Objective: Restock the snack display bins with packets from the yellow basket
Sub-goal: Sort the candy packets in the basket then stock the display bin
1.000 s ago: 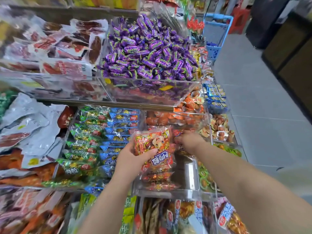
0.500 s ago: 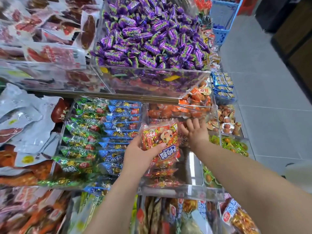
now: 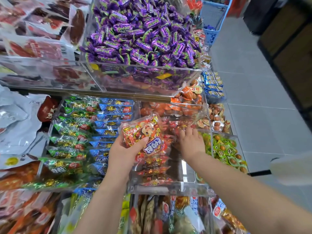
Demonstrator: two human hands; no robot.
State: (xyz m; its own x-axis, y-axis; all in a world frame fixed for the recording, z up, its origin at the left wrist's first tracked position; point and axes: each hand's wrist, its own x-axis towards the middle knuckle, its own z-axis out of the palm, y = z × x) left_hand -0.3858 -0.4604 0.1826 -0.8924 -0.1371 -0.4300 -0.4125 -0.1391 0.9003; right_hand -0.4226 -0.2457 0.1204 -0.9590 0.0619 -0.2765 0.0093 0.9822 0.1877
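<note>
My left hand (image 3: 125,151) grips a red and orange snack packet (image 3: 143,132) with a cartoon face, held upright over a clear acrylic bin (image 3: 168,188) on the middle shelf. Several more red packets (image 3: 152,171) lie stacked in the left part of that bin. My right hand (image 3: 190,142) reaches into the bin's back right part, fingers spread over the red packets there. The yellow basket is out of view.
A bin of purple candies (image 3: 143,36) overhangs from the shelf above. Green and blue packets (image 3: 87,132) fill the bin to the left. Orange (image 3: 185,102) and green (image 3: 224,149) egg snacks sit to the right. A blue basket (image 3: 212,19) stands on the grey floor (image 3: 261,115) beyond.
My right hand has opened and pushed deeper into the bin's back. My left hand keeps hold of the red packet. The view has moved closer to the shelf.
</note>
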